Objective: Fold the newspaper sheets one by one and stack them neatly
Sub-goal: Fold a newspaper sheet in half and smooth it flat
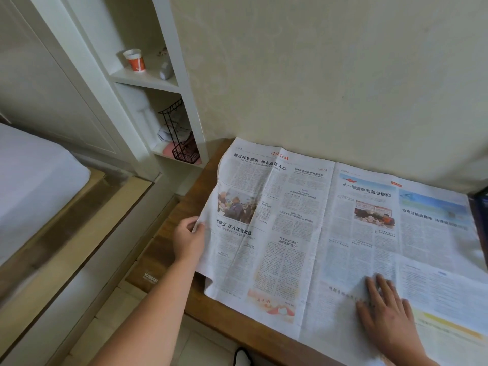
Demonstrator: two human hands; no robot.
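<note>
An open newspaper sheet [303,228] lies spread across a wooden table [169,249], its centre crease running from the wall toward me. My left hand [188,240] pinches the sheet's left edge, which is lifted and curled a little off the table. My right hand [386,310] lies flat, fingers spread, on the right page near the front edge and presses it down. The printed side faces up, with headlines and photos. More paper shows under the sheet at the far right.
The table stands against a pale wall [330,75]. To the left is a white shelf unit holding an orange-and-white cup [135,60] and a black wire rack [182,138]. A bed [34,175] sits at far left. A dark object [480,207] touches the table's right end.
</note>
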